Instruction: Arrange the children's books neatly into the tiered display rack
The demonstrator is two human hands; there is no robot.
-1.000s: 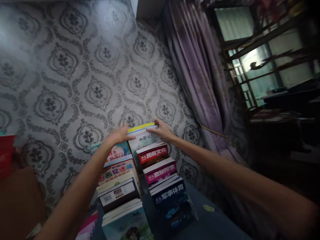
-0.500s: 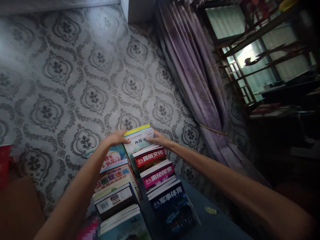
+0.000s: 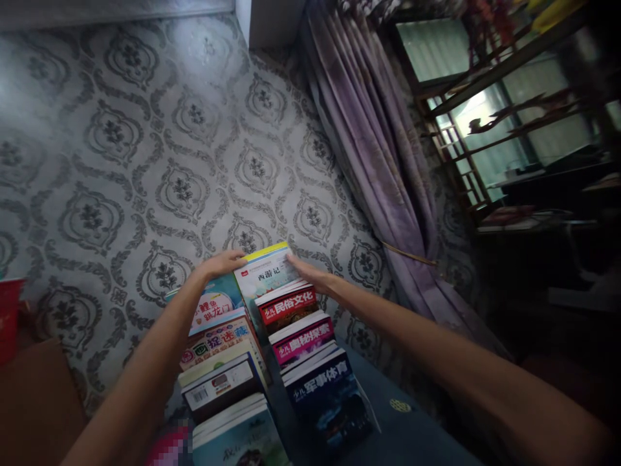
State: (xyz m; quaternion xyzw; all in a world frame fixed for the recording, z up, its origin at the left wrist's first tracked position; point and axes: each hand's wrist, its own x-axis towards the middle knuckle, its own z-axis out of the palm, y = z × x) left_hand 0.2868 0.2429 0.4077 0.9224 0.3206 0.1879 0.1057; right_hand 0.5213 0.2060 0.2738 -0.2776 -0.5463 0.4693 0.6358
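A pale book with dark Chinese lettering (image 3: 262, 272) stands at the far end of the right row, a yellow edge showing behind it. My left hand (image 3: 224, 264) holds its upper left edge, and my right hand (image 3: 306, 270) grips the right side. Directly in front of it in the same row stand a red book (image 3: 288, 309), a magenta book (image 3: 305, 343) and a dark blue book (image 3: 330, 401). The left row holds a teal book (image 3: 218, 301), partly behind my left forearm, a brown picture book (image 3: 220, 343) and a book with a barcode label (image 3: 220, 385).
Both rows rest on a dark blue-grey surface (image 3: 407, 433) against patterned wallpaper (image 3: 184, 188). A purple curtain (image 3: 373, 149) hangs to the right, before a wooden shelf frame (image 3: 466, 155). At the left are a cardboard box (image 3: 39, 395) and a red object (image 3: 8, 317).
Both thumbs have slid off the book's front cover toward its side edges, so more of the cover shows. The book stays at the far end of the row.
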